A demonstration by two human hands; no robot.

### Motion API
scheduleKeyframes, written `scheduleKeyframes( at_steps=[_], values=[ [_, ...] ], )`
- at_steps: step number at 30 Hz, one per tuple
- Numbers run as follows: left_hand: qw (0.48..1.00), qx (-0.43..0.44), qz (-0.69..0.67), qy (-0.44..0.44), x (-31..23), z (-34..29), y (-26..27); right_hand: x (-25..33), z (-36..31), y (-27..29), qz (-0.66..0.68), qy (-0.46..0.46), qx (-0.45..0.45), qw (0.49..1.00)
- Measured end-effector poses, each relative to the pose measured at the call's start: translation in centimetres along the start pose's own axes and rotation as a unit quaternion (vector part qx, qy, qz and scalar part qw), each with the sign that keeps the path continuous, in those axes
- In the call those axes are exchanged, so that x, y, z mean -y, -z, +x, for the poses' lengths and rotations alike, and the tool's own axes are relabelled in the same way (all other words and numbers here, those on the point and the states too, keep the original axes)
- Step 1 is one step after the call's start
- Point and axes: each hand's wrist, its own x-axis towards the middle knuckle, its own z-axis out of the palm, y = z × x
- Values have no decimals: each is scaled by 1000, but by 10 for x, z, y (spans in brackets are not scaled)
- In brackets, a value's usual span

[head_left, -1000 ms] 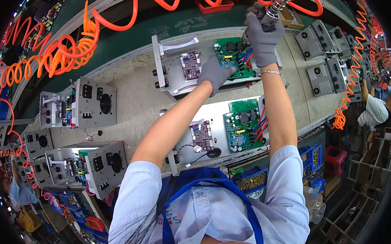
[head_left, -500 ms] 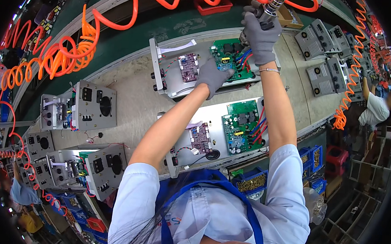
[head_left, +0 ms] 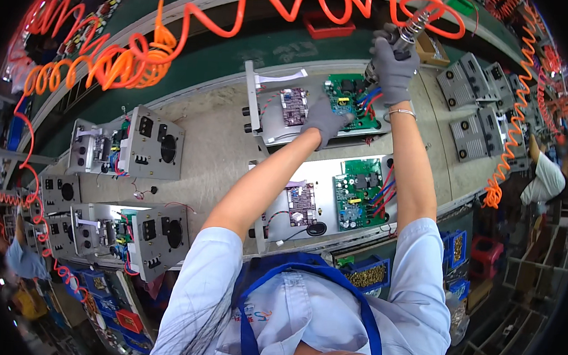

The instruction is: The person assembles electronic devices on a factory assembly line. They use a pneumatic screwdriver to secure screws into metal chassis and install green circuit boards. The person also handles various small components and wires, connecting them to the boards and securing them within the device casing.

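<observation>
My right hand [head_left: 394, 70], in a grey glove, is closed around a silver air screwdriver [head_left: 412, 30]. The tool's lower end points down at the far edge of a green circuit board [head_left: 343, 85] in the farther open metal chassis [head_left: 277, 126]. On the near-left part of that board rests my gloved left hand [head_left: 327, 121], fingers stretched out, thumb toward the board. Blue and red wires [head_left: 369, 99] run from the board beneath my right hand. A small purple circuit board [head_left: 294, 106] lies left of my left hand.
A second open chassis [head_left: 324, 209] with a green board [head_left: 361, 190] lies nearer me. Finished-looking grey units [head_left: 162, 144] stand left, others [head_left: 475, 134] right. An orange coiled hose [head_left: 225, 27] hangs across the far side. A blue bin of brass-coloured parts [head_left: 369, 274] sits below the bench edge.
The whole view has shifted, so the bench appears farther right and slightly lower. Both hands keep nearly the same places on the far chassis; the screwdriver stays in my right hand.
</observation>
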Motion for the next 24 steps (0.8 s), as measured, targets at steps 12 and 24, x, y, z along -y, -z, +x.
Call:
scheduleKeyframes(
  at_steps=[12,24],
  values=[
    [1000,-31,3,-5,11,6,-18,-5,2,6,-28,5,18,999],
    [947,-163,-185,-206,-18,-164,100,-21,8,9,-139,77,105,982]
  ],
)
